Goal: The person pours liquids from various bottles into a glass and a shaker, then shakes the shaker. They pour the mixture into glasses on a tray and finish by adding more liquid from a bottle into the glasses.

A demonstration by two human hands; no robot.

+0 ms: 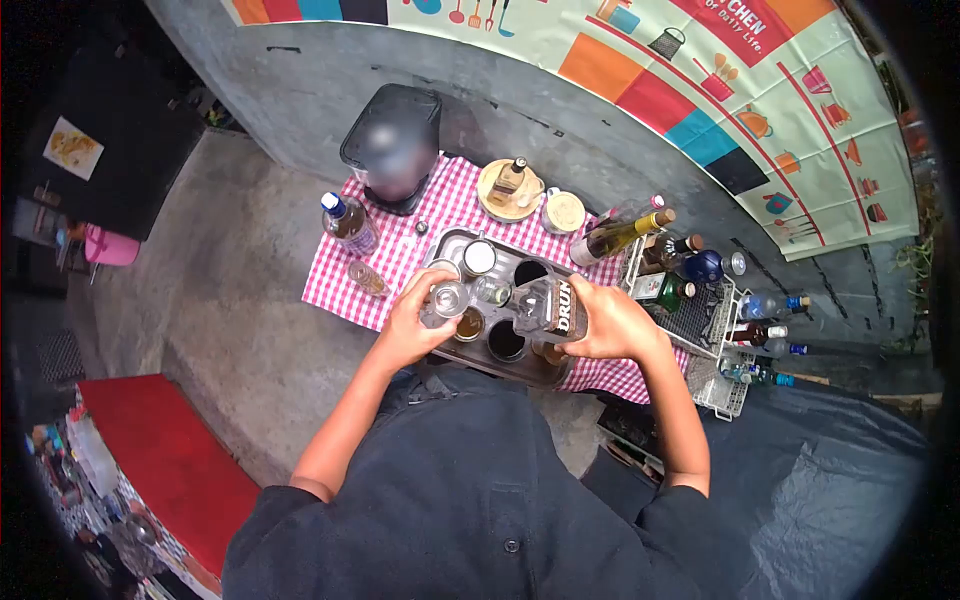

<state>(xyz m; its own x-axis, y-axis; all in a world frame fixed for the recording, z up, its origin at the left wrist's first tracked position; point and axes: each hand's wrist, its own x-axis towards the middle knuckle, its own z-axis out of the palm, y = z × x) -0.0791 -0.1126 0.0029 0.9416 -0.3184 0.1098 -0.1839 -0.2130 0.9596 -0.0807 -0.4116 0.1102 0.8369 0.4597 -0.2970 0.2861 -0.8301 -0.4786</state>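
My left hand (415,325) is closed round a small clear glass (449,298), held over the left side of a grey metal tray (560,376). In my right hand (612,318) is a clear bottle (545,308) with a dark label reading "DRUM". The bottle lies tilted, its neck (492,291) pointing left towards the small glass. Under my hands the tray holds several drinking glasses: one with a white top (480,257), one with amber liquid (469,323) and a dark-filled one (506,341). Another dark glass (529,270) is partly covered by the bottle.
A pink checkered cloth (330,275) covers the table. On its left stand a blue-capped bottle (348,225) and a small glass (367,279). Behind are a black container (392,140), a wooden plate (495,205) and a cup (563,212). Several bottles crowd a wire rack (715,340) at right.
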